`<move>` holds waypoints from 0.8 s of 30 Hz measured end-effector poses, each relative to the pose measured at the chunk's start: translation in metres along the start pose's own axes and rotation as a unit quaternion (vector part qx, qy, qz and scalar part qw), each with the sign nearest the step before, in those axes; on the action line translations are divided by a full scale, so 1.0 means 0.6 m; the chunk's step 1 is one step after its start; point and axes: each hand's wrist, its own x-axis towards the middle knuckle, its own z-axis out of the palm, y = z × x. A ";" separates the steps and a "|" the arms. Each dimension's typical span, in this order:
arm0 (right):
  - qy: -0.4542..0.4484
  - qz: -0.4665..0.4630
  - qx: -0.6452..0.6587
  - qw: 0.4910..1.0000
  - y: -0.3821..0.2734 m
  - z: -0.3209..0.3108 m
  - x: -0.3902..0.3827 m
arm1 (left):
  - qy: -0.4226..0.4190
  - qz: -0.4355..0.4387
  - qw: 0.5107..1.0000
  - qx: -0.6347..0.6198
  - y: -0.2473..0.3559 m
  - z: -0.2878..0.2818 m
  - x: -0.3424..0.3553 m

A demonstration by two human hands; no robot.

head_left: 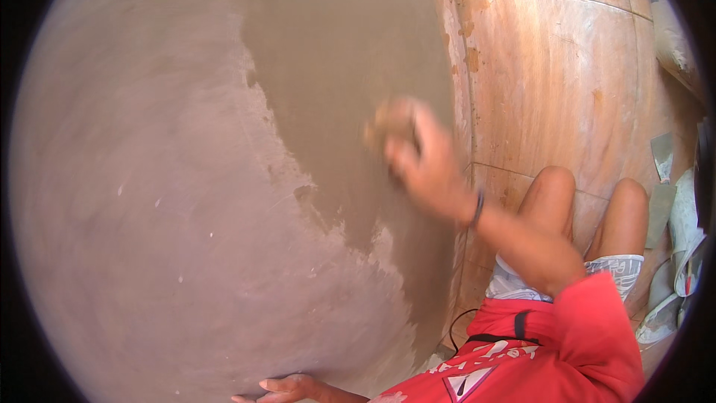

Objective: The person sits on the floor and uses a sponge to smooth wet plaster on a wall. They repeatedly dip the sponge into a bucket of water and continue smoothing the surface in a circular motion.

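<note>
My right hand (pixel 418 160), blurred by motion, grips a tan, sponge-like block (pixel 380 123) against the darker grey-brown plaster band (pixel 328 45) of the wall surface. To the left, the same surface is paler and pinkish grey (pixel 134 179), with an uneven border between the two shades. At the lower edge of the view, my left hand (pixel 283 390) rests on the paler part with its fingers apart and nothing visible in it.
Tan floor tiles (pixel 544 75) meet the plastered surface along a seam on the right. My bare knees (pixel 619 213) rest over the tiles. Along the far right lie grey tile pieces (pixel 660 209), pale bag-like items (pixel 686 231) and other things I cannot make out.
</note>
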 end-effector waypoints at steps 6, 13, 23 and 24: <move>-0.140 -0.044 -0.108 0.983 0.040 -0.041 -0.225 | 0.007 0.008 1.000 -0.002 -0.010 0.024 -0.010; 0.083 -0.030 -0.039 0.995 0.018 -0.058 0.035 | -0.019 -0.031 0.999 0.014 -0.018 0.008 -0.004; -0.133 -0.032 -0.115 0.984 0.052 -0.039 -0.259 | -0.016 -0.026 0.999 0.027 -0.034 -0.004 -0.014; -0.050 -0.023 -0.114 0.992 0.047 -0.046 -0.202 | -0.019 -0.025 0.999 0.029 -0.033 0.000 -0.012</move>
